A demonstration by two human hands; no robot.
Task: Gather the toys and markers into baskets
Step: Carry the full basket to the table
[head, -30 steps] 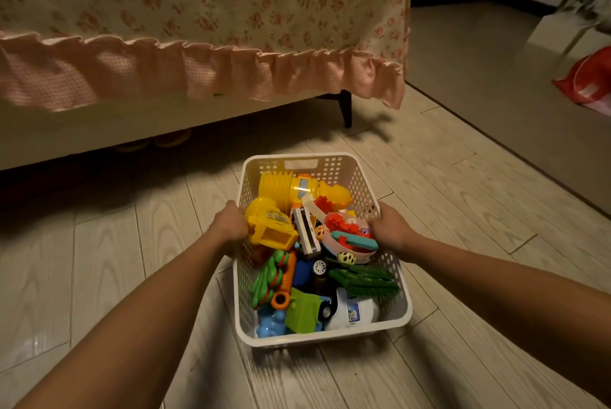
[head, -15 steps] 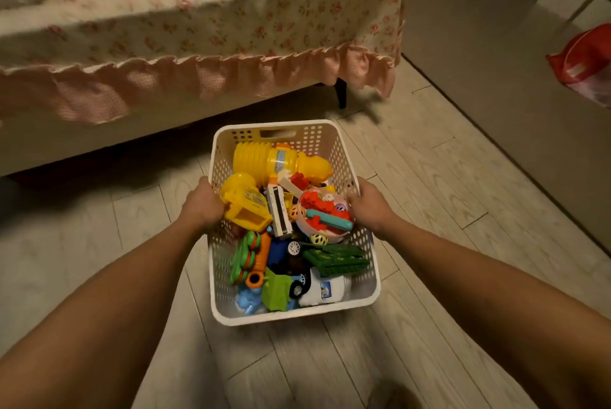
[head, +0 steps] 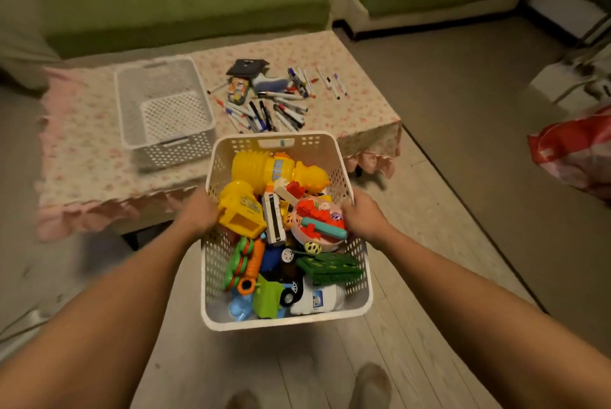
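A white perforated basket (head: 284, 319) full of several plastic toys (head: 277, 174) hangs in the air in front of me. My left hand (head: 198, 215) grips its left rim and my right hand (head: 362, 220) grips its right rim. Beyond it stands a low table with a floral cloth (head: 363, 111). Several markers (head: 274, 108) lie scattered on the cloth, and an empty grey basket (head: 165, 104) sits to their left.
A green sofa (head: 185, 2) runs behind the table. A red and white bag (head: 575, 151) lies on the floor at the right. My two feet (head: 370, 385) show at the bottom on the wooden floor.
The toy basket has risen from the floor to about table height in both hands. My view has lifted, so the table top, markers and grey basket are now seen from above.
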